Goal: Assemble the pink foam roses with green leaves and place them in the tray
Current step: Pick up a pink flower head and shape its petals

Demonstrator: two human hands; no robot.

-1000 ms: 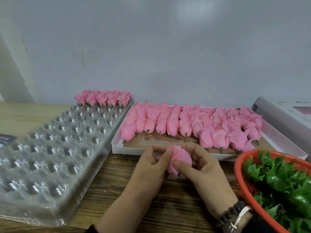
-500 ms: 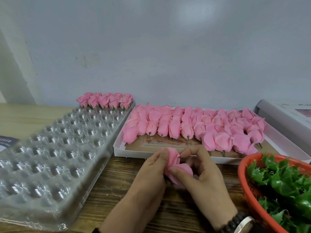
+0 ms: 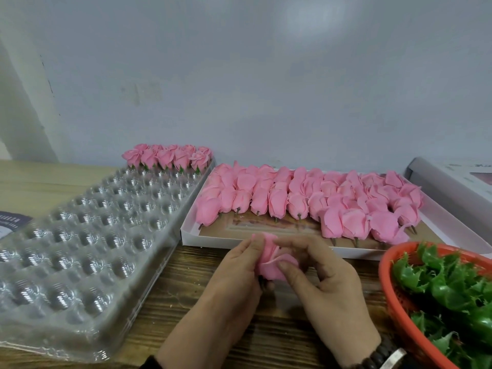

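Between my two hands, just above the wooden desk (image 3: pixel 202 310), sits the pink foam rose (image 3: pixel 274 265). My left hand (image 3: pixel 237 278) curls round its left side with fingertips on the petal edge, and my right hand (image 3: pixel 327 283) pinches an outer petal with thumb and forefinger. Compared with half a second ago, I see the petals peeled further open, with a fold now spread across the top, and both hands are in nearly the same spot. Left of them lies the clear plastic tray (image 3: pixel 80 241), with a row of finished roses (image 3: pixel 167 157) at its far end. Behind my hands the white box (image 3: pixel 266 242) holds the unassembled rose heads (image 3: pixel 306 201). At the right, the orange basket (image 3: pixel 399 302) holds green leaves (image 3: pixel 447 286).
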